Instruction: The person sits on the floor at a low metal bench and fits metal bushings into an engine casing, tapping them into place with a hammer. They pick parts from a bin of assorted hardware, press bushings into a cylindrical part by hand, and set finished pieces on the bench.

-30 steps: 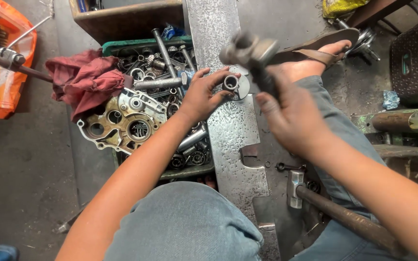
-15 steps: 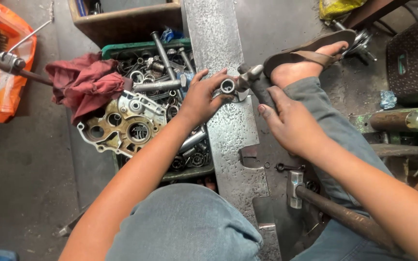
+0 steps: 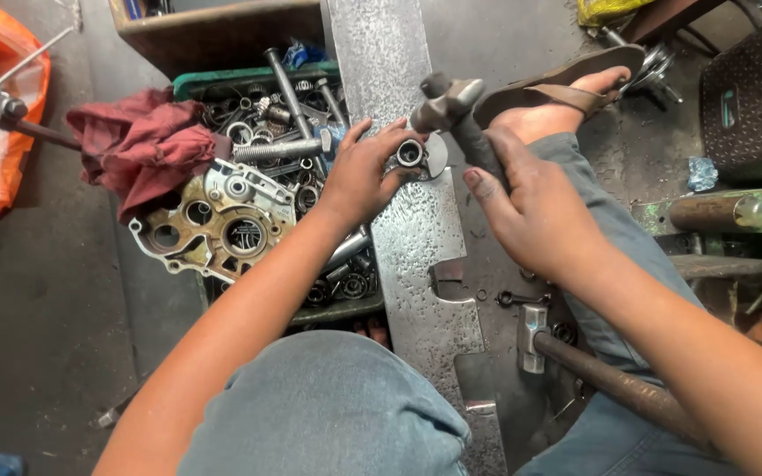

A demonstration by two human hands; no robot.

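Now raised again off the plate (image 3: 416,238): hammer (image 3: 451,110) gripped in right hand (image 3: 531,211), above the bearing (image 3: 410,153) pinched by left hand (image 3: 359,176), mid-striking.

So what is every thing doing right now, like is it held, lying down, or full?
Hammer: raised, held in the right hand.
Small metal ring: on the steel plate, steadied by the left hand.
Green tray: full of metal parts.
Red rag: crumpled, draped over the tray edge.
Second hammer: lying on the floor, untouched.
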